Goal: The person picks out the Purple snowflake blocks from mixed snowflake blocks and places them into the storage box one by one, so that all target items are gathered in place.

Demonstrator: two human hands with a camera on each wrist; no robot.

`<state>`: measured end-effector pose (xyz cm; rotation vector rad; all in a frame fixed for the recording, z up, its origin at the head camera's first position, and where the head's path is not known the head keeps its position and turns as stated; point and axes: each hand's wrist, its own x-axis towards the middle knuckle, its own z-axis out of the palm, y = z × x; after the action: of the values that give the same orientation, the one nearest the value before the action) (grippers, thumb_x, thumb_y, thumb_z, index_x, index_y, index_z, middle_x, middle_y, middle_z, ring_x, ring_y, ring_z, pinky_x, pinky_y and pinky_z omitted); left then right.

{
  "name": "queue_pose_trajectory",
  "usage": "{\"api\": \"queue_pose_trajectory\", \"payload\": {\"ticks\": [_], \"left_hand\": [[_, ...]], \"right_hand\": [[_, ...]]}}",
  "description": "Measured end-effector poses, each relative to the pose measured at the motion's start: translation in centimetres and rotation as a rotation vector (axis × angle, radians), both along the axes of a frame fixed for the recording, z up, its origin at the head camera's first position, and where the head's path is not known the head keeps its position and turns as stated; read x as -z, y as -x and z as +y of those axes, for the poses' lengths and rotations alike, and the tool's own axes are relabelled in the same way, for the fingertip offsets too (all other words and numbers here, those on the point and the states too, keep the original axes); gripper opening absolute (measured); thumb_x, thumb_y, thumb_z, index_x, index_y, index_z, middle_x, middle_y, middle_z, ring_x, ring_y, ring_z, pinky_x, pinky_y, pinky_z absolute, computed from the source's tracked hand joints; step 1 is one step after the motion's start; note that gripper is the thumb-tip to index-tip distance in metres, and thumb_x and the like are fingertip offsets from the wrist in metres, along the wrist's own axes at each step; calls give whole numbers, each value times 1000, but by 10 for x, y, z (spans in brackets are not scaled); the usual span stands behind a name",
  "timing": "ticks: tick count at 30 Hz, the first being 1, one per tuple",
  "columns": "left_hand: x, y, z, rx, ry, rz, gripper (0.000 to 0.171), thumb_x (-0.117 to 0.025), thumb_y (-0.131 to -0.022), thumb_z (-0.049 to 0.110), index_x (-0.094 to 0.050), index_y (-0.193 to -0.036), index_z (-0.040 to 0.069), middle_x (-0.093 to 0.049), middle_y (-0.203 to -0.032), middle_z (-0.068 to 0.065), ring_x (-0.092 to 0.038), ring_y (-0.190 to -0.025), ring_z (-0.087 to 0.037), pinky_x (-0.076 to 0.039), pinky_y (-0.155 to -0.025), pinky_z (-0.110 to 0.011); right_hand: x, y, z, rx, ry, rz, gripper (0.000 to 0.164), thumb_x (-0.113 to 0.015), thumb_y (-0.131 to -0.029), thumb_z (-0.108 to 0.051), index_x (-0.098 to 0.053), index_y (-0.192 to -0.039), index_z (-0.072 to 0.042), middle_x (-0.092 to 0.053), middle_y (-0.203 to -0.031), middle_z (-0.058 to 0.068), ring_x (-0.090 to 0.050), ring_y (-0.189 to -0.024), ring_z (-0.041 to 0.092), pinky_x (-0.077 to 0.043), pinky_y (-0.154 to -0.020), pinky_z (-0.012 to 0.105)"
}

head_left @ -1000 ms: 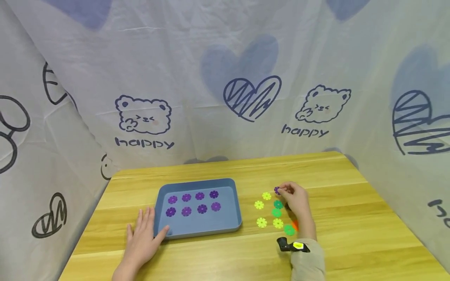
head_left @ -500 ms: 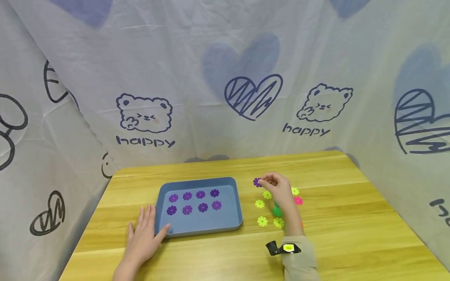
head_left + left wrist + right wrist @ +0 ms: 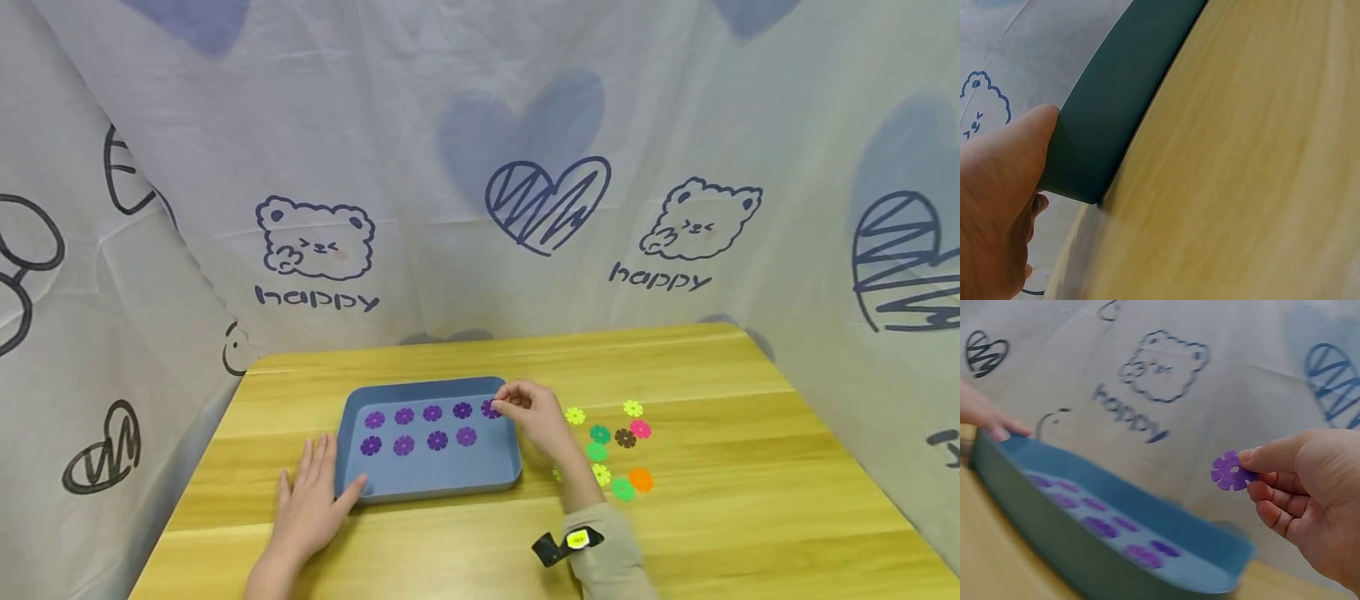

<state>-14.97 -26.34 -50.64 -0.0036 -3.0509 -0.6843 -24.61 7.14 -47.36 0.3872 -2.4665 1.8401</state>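
Between thumb and forefinger my right hand (image 3: 538, 417) pinches a purple notched disc (image 3: 1232, 471), above the far right part of the blue tray (image 3: 442, 483). Inside the tray lie several purple discs (image 3: 403, 446) in two rows. My left hand (image 3: 309, 500) rests at the tray's near left corner, fingers spread along its left side and the thumb on its rim. The left wrist view shows the thumb (image 3: 1044, 119) against the tray wall (image 3: 1116, 94); the other fingers are mostly hidden there.
Right of the tray, loose discs lie on the wooden table (image 3: 720, 500): several yellow and green, a pink disc (image 3: 640, 429), a brown disc (image 3: 626, 437) and an orange disc (image 3: 641, 479). A printed curtain (image 3: 435, 275) hangs behind the table and at both sides.
My right hand has carried the purple disc leftward from among the loose discs to over the tray. The left hand has stayed at the tray's corner.
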Motion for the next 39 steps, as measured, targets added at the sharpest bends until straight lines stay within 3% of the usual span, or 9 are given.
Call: {"api": "queue_pose_trajectory", "payload": {"ticks": [7, 13, 25, 32, 39], "left_hand": [[0, 1, 0, 4, -5, 2, 91, -43, -96, 61, -10, -156, 1, -8, -163, -23, -1, -151, -42, 6, -112, -73], [0, 1, 0, 3, -6, 3, 91, -43, -96, 61, -10, -156, 1, -8, -163, -23, -1, -151, -42, 6, -112, -74], [-1, 1, -1, 4, -15, 7, 90, -44, -96, 61, -10, -157, 3, -9, -163, -22, -1, -151, -42, 6, -112, -73], [-1, 0, 0, 4, -19, 1, 90, -43, -96, 61, -9, -157, 3, -9, -163, -22, -1, -151, -42, 6, -113, -73], [-1, 1, -1, 1, -16, -6, 91, -43, -96, 61, -9, -157, 3, -8, -163, -21, 0, -151, -41, 7, -113, -72]], "right_hand": [[10, -8, -35, -113, -60, -16, 9, -72, -88, -16, -69, -88, -7, -65, -80, 4, -52, -68, 9, -45, -59, 18], [15, -18, -64, -146, -118, -40, 7, -74, -87, -15, -70, -85, -9, -66, -75, 1, -51, -63, 6, -44, -55, 16], [23, -24, -103, -122, -275, -53, 7, -75, -82, -6, -70, -77, -7, -67, -70, 1, -52, -61, 4, -45, -57, 17], [24, -25, -113, -11, -468, 12, 11, -74, -80, -5, -70, -70, -10, -67, -68, 0, -54, -63, 7, -48, -62, 22], [25, -24, -117, 49, -502, 50, 13, -75, -77, -2, -70, -67, -9, -69, -68, 2, -61, -67, 15, -52, -66, 27]]}}
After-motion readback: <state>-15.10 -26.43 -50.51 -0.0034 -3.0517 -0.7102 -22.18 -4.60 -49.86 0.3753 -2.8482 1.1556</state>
